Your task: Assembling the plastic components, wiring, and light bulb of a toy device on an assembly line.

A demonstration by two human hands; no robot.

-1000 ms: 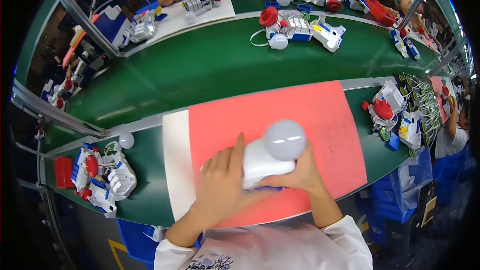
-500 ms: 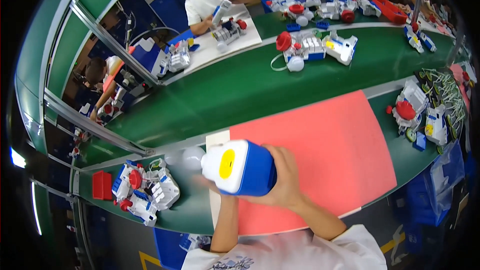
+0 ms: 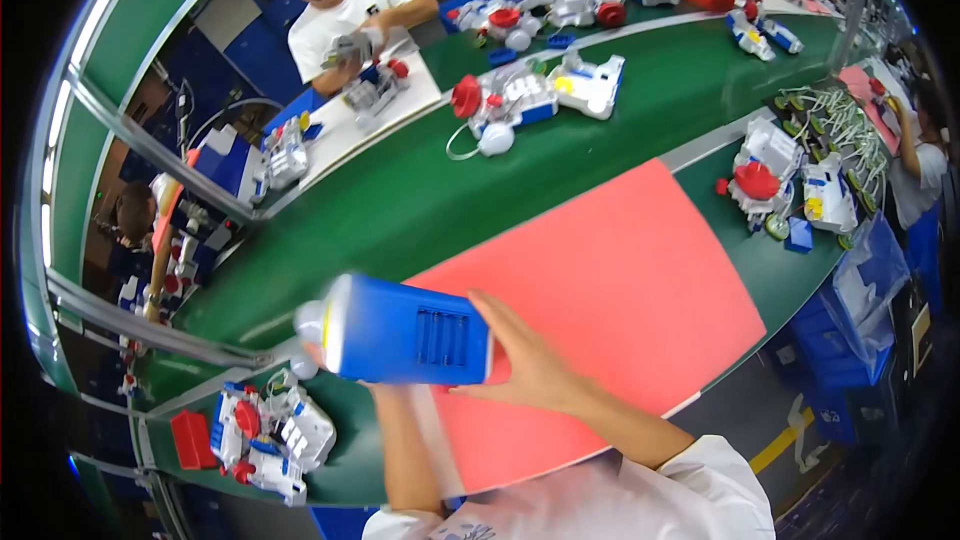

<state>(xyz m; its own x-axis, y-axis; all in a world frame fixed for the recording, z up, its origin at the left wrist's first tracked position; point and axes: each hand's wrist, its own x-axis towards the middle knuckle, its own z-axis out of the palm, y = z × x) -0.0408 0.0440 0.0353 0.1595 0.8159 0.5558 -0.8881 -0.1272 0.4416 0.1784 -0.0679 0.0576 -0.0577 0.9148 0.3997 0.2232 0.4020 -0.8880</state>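
A blue-and-white plastic toy housing (image 3: 395, 325) is held tilted on its side above the left part of the pink mat (image 3: 610, 270). Slotted openings like a battery bay show in its blue face. At its white left end, blurred, sits a translucent round bulb (image 3: 310, 321). My right hand (image 3: 525, 360) grips the housing's right end, thumb on top and fingers beneath. Blurred fingers of my left hand (image 3: 315, 352) show at the white end near the bulb; the rest of that hand is hidden behind the housing.
Red, white and blue toy assemblies (image 3: 270, 430) lie at the left beside a red bin (image 3: 193, 440). More assemblies (image 3: 770, 175) and wired green parts (image 3: 835, 130) sit at the right. Another assembly (image 3: 520, 100) rests on the green belt (image 3: 400, 210). Across it, a person (image 3: 350, 20) handles a part.
The housing has turned, so its blue slotted face shows instead of the white end with the yellow oval. Both hands and the housing are further left in the picture, as the whole view shifted.
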